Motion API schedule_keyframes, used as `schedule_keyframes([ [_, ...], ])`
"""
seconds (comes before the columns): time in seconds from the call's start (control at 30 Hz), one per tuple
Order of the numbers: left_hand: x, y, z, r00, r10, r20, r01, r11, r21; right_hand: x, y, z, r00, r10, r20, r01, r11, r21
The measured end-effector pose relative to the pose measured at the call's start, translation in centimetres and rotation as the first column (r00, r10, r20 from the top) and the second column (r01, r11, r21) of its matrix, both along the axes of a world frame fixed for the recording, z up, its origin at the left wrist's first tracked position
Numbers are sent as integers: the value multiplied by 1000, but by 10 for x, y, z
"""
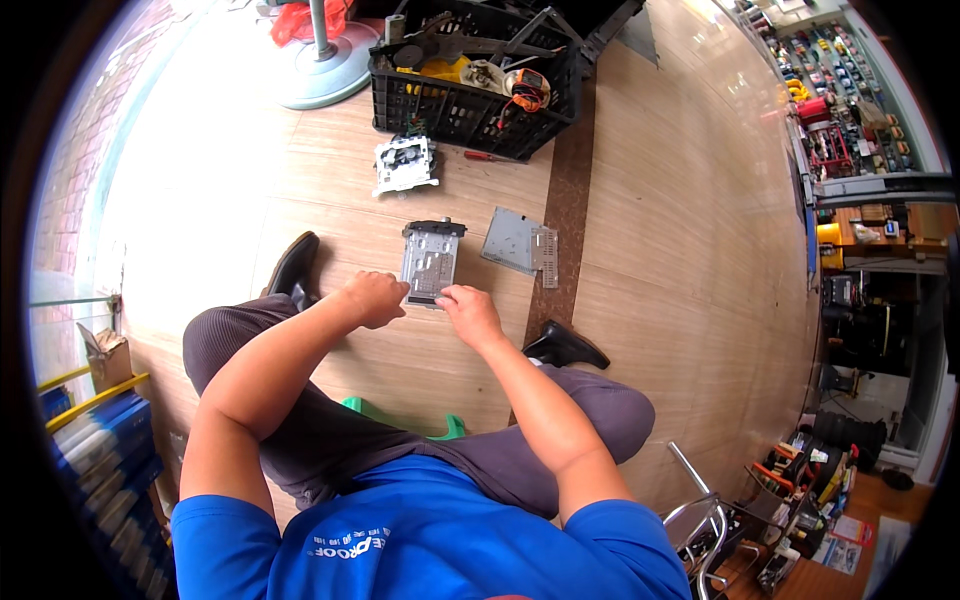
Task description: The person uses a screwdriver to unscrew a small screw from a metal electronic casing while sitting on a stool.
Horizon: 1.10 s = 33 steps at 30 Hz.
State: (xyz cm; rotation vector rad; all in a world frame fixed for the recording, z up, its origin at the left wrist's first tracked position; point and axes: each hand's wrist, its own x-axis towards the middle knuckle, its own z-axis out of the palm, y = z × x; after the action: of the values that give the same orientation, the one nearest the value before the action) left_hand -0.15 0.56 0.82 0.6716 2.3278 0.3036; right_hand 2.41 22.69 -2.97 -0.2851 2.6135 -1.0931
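A silvery metal box with a black front strip, which looks like a car stereo [432, 262], is in front of me between my feet, its black strip facing away. My left hand [376, 298] is closed at its near left corner, fingers curled. At the near right corner my right hand [470, 312] pinches the edge with thumb and fingers. To the right of the box, a flat grey metal cover plate [508, 240] with a perforated strip lies on the floor. Beyond the box sits a white and black disc-drive-like mechanism [405, 165]. The undersides of my fingers are hidden.
A black plastic crate [455, 112] holds tools, metal parts and an orange multimeter [527, 90]. By it lies a red-handled screwdriver [480, 156]. A round stand base [325, 82] is at the far left. Shelves of goods [850, 90] line the right; blue boxes [105, 450] stack at left.
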Motion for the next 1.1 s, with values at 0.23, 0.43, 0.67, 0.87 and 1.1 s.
schedule_keyframes([
  [0.23, 1, -1, -5, 1000, 0, -27, 1, 1000, 22, 3, -1, -1, 999, 31, -12, -32, 999, -24],
  [0.43, 2, -3, -9, 999, -1, -38, 3, 999, 32, 0, -9, 15, 979, -85, 186, 84, 996, 10],
  [0.67, 2, -2, -9, 999, 0, -39, 1, 1000, 22, -1, 0, -1, 998, 35, -56, -37, 999, -30],
  [0.87, -1, -1, -4, 999, -17, 31, 18, 1000, -25, 2, -2, -3, 996, 46, -78, -52, 996, -70],
  [1.1, -1, 0, 0, 999, -6, 42, 6, 1000, -9, 0, -2, 1, 999, 48, 26, -46, 995, -88],
])
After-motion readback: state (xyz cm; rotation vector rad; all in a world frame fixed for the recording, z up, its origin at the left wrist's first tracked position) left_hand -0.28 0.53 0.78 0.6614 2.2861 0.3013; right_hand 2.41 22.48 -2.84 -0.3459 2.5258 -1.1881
